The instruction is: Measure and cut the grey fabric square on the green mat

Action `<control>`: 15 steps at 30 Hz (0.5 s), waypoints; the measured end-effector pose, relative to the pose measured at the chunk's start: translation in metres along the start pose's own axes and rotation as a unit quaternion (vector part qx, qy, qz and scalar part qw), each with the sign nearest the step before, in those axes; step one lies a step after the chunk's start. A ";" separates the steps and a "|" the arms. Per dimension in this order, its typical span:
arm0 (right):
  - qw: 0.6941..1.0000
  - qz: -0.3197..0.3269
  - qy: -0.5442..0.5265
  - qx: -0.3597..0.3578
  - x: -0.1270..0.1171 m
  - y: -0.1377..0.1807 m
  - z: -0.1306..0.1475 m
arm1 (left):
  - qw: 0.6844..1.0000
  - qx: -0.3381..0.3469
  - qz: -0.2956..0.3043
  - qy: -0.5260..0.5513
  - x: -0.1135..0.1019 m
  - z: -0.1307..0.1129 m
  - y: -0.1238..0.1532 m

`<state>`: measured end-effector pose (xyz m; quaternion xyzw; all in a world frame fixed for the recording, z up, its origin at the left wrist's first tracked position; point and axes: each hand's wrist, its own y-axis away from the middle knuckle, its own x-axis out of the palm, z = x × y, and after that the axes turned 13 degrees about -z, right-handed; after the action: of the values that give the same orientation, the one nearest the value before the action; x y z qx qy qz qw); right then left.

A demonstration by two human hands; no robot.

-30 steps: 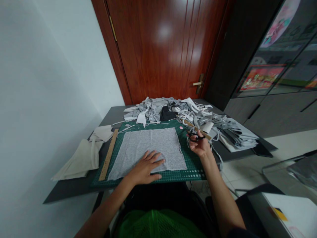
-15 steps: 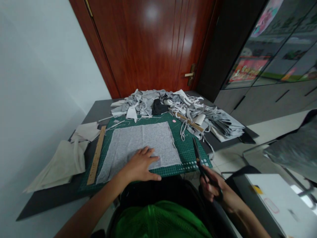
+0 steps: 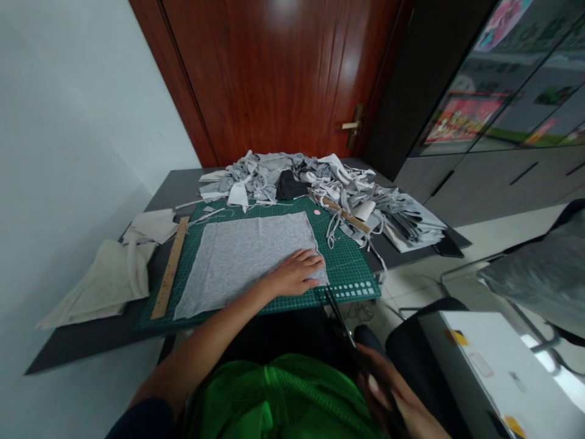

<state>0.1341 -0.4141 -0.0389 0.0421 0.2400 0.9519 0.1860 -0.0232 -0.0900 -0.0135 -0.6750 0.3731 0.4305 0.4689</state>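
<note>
A light grey rectangle of fabric (image 3: 247, 250) lies flat on the green cutting mat (image 3: 351, 268). My left hand (image 3: 297, 272) rests on its right side near the front corner, palm down with fingers stretched out. In my right hand (image 3: 384, 381) is a pair of dark scissors (image 3: 340, 317), gripped by the handles low in front of me. The blades point up and away, their tips close to the fabric's front right corner. Whether the tips touch the cloth I cannot tell. A wooden ruler (image 3: 170, 268) lies along the mat's left side.
Grey and white fabric scraps (image 3: 265, 174) are heaped along the back of the dark table (image 3: 169, 186). Stacked grey cloth (image 3: 411, 219) lies at the right, folded beige fabric (image 3: 109, 280) at the left. A white box (image 3: 498, 360) stands to my right.
My left hand has slid right across the fabric toward its right edge. The scissors have moved left, from over the mat's right side to the fabric's front right corner.
</note>
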 end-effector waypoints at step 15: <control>0.998 -0.025 -0.063 0.007 0.037 0.002 0.015 | 0.999 -0.032 0.014 0.017 0.005 0.004 0.000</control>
<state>0.1020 -0.3952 -0.0250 0.0970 0.2352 0.9407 0.2246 -0.0230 -0.0863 -0.0189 -0.6918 0.3765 0.4369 0.4344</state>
